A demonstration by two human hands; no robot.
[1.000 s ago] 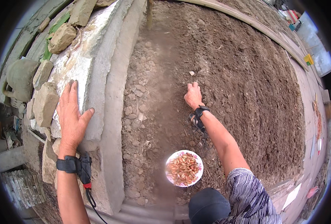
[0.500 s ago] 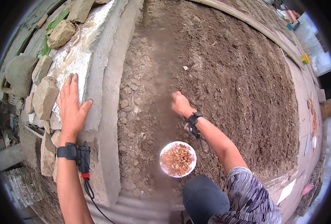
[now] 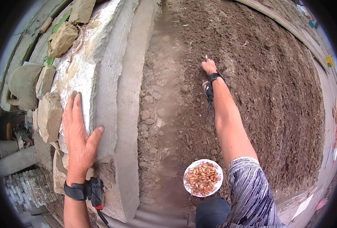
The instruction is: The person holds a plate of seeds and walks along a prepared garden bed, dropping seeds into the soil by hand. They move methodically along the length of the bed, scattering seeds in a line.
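Observation:
My left hand (image 3: 79, 133) lies flat with spread fingers on a rough, whitish concrete slab (image 3: 85, 72). It holds nothing. Out over the brown tilled soil (image 3: 263, 95), my right hand (image 3: 209, 67) reaches far forward with its fingers pinched together. A small pale bit shows at those fingertips, too small to name. Close to my knee, a white plate with a pink flower rim (image 3: 186, 175) stands on the soil. Small reddish-brown bulbs (image 3: 202, 178), like onion sets, are heaped on it.
Loose stones (image 3: 49, 117) line the slab's left side, near a rounded grey vessel (image 3: 24, 86). A concrete edge (image 3: 128, 114) borders the bed on the left. Along the far right runs a long wooden pole (image 3: 286, 26), with a small yellow object (image 3: 329, 60) beyond it.
My right hand has reached farther forward over the soil, its arm now straighter. My left hand stays flat on the slab. The whole view has shifted, so the plate appears lower and farther right.

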